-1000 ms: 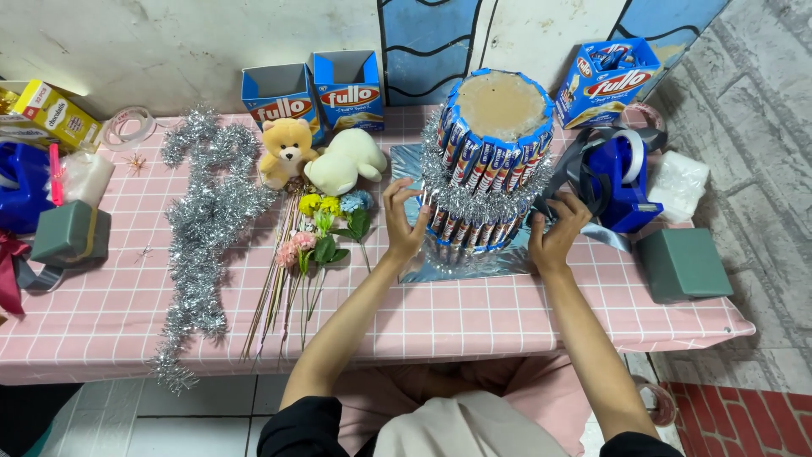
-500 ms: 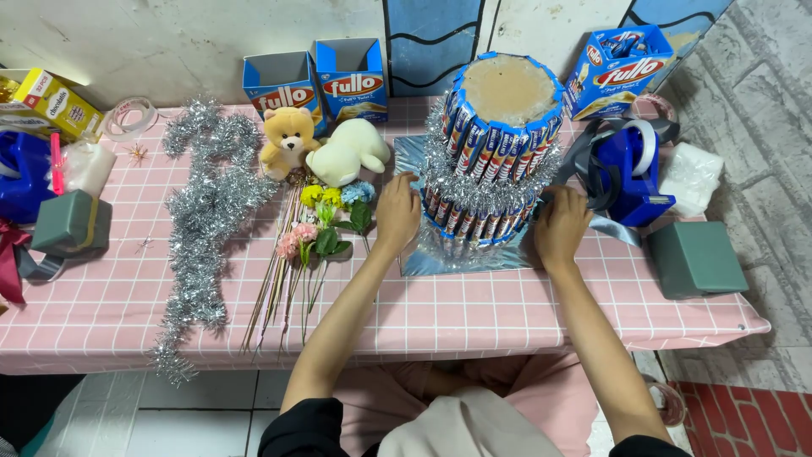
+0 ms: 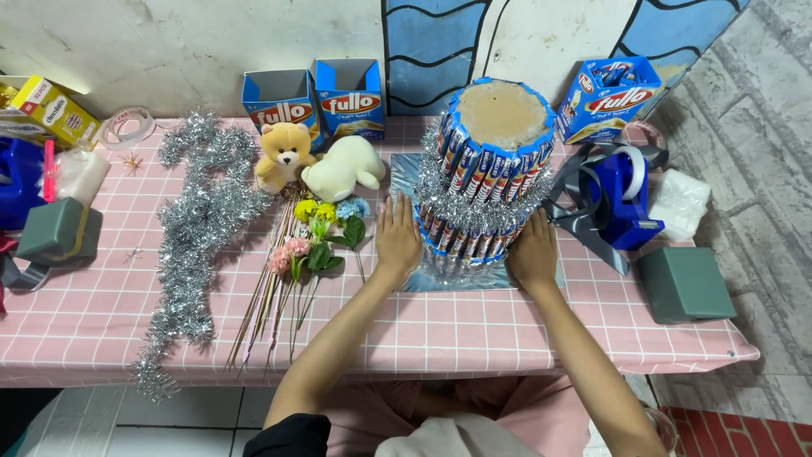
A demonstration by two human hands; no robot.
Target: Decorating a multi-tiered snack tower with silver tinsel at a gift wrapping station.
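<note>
A two-tier tower of blue snack sticks (image 3: 486, 161), wrapped with silver tinsel at its waist, stands on a shiny silver base board (image 3: 457, 275) on the pink checked table (image 3: 423, 326). My left hand (image 3: 397, 239) lies flat, palm down, on the board's left side, fingers against the tower's lower tier. On the right side, my right hand (image 3: 533, 251) lies flat in the same way. Neither hand holds anything.
Artificial flowers on sticks (image 3: 309, 254), a silver tinsel garland (image 3: 199, 224), a tan teddy bear (image 3: 283, 152) and a white plush toy (image 3: 342, 167) lie left of the tower. Blue snack boxes (image 3: 313, 101) line the wall. A blue tape dispenser (image 3: 624, 190) and a green foam block (image 3: 685, 283) sit right.
Both hands have dropped from the tower's sides, where the fingers were working at the wrapping, and now rest flat on the base board. The tower has stayed in place.
</note>
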